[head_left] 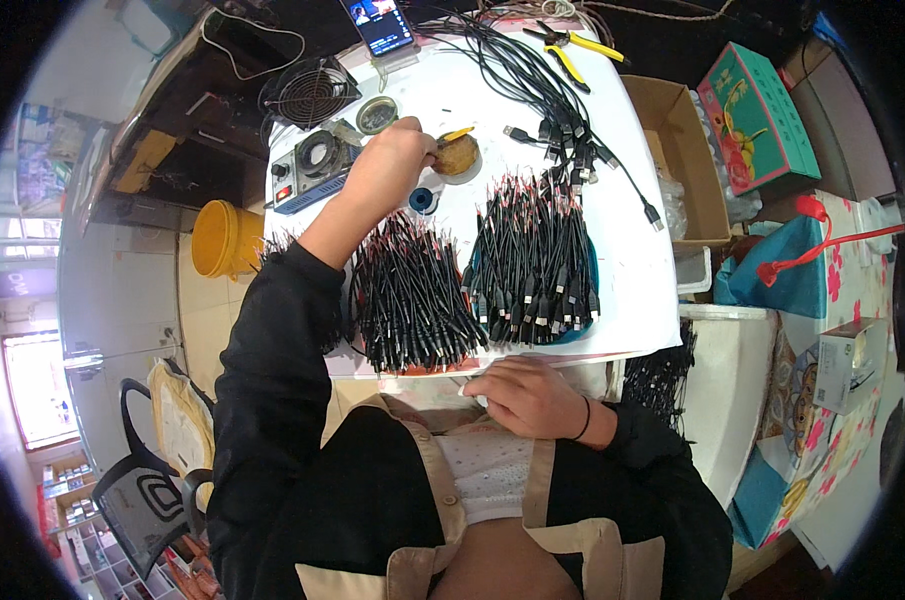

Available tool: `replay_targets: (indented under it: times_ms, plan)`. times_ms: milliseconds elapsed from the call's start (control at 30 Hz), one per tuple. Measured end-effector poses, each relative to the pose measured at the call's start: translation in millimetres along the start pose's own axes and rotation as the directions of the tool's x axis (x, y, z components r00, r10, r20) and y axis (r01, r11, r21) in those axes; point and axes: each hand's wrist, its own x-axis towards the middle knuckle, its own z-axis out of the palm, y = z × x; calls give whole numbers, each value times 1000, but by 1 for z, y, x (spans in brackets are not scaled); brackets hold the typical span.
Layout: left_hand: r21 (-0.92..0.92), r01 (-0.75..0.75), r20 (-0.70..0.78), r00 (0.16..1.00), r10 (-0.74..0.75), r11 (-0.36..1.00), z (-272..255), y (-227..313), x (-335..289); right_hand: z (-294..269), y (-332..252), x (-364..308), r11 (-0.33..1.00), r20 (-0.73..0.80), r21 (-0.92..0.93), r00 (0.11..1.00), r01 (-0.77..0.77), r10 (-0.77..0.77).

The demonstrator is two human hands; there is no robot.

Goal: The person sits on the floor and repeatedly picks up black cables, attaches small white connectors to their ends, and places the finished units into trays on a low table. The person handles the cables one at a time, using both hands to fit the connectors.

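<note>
My left hand (387, 168) reaches over the white table to the edge of a round tin of amber paste (458, 160). Its fingers are pinched together; whatever they hold is hidden. A small yellow piece (458, 132) lies across the tin's rim beside the fingertips. Close to my lap, just off the table's front edge, my right hand (522, 395) is closed, with a small whitish bit at its fingertips that is too small to name. Between the hands lie two dense bundles of short black cables, the left with barrel-like ends (412, 300), the right with USB plugs (532, 270).
Longer black USB cables (542, 85) and yellow-handled cutters (570, 55) lie at the back right. A blue soldering station (307, 185), a fan (314, 93), a round container (377, 115) and a phone (380, 28) stand at the back left. A cardboard box (697, 205) is right of the table.
</note>
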Motion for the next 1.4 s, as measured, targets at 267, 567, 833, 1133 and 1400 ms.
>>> replay_targets:
  times_ms: [267,567,833,1133,1400]
  plan:
    - [106,-60,-17,998,62,993,7,3,0,0,2,-2,999,29,-12,999,-30,30]
    - [342,-140,12,989,145,929,7,18,-1,3,3,1,999,-28,-35,1000,-12,11]
    - [338,-129,-54,986,156,932,7,21,-9,3,-2,-2,987,-6,-158,1000,-18,17]
    - [-33,-49,-372,928,33,998,-25,3,-43,6,-14,-3,978,-16,-205,999,-32,29]
    - [12,161,-448,883,-139,987,-56,-73,-71,13,-18,7,988,-11,-143,998,-60,59]
